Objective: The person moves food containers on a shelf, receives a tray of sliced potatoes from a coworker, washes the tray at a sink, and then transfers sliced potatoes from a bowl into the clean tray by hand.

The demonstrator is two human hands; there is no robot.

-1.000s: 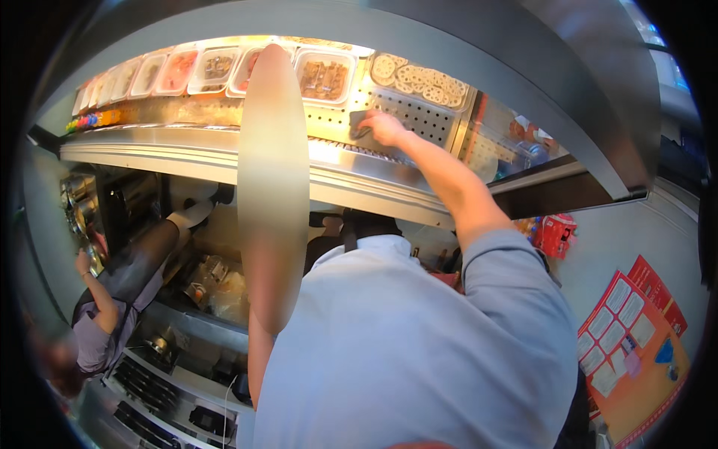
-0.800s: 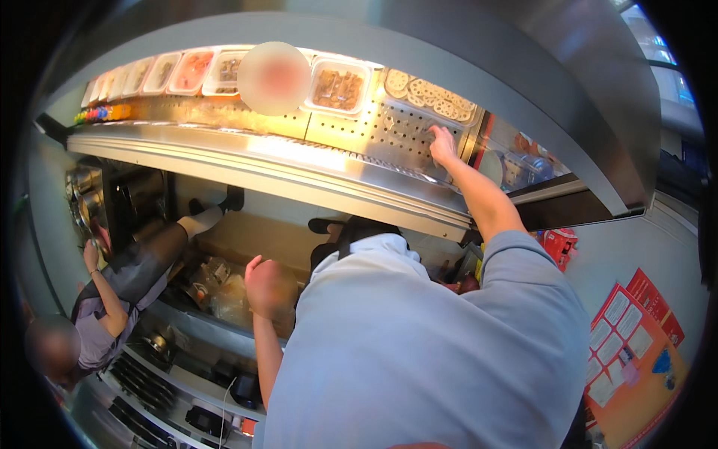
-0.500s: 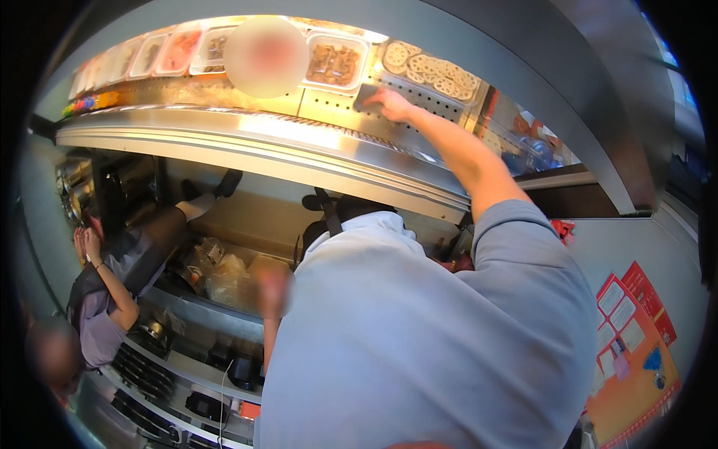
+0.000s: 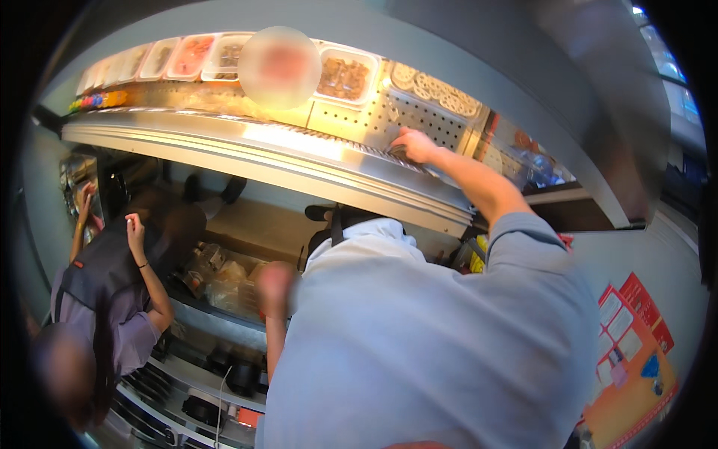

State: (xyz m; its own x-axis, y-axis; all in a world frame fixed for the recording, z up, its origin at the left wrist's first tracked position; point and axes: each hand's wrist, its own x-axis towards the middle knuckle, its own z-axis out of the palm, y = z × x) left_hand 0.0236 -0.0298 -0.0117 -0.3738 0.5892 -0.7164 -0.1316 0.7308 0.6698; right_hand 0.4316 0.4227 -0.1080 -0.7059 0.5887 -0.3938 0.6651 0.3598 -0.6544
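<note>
Your right hand point(image 4: 417, 144) bent over a dark cloth point(image 4: 398, 152), its fingers drawn together and apparently pinching it; the exact grip was partly hidden. The cloth sat just below and to the left of those fingers, at the near edge of the perforated shelf point(image 4: 368, 133), beside the slotted strip point(image 4: 329, 136). It looked to be resting on the metal, though the hand covered some of it.

Your left hand point(image 4: 276, 284) hung well apart from the right, nearer your body and on this side of the case front point(image 4: 299, 166). It was blurred, so whether its fingers were spread or pressed together could not be told.

To work that spot well, the cloth probably wanted to lie flat under your right fingers, with light, even pressure and strokes along the strip, since a loose corner might have caught in the slots. The lotus slices point(image 4: 426, 86) lay beyond that hand and the meat tub point(image 4: 340, 100) beyond it to the left, so short strokes would have spared both. Far left of your left hand stood a co-worker point(image 4: 105, 262), with ample elbow room between.
</note>
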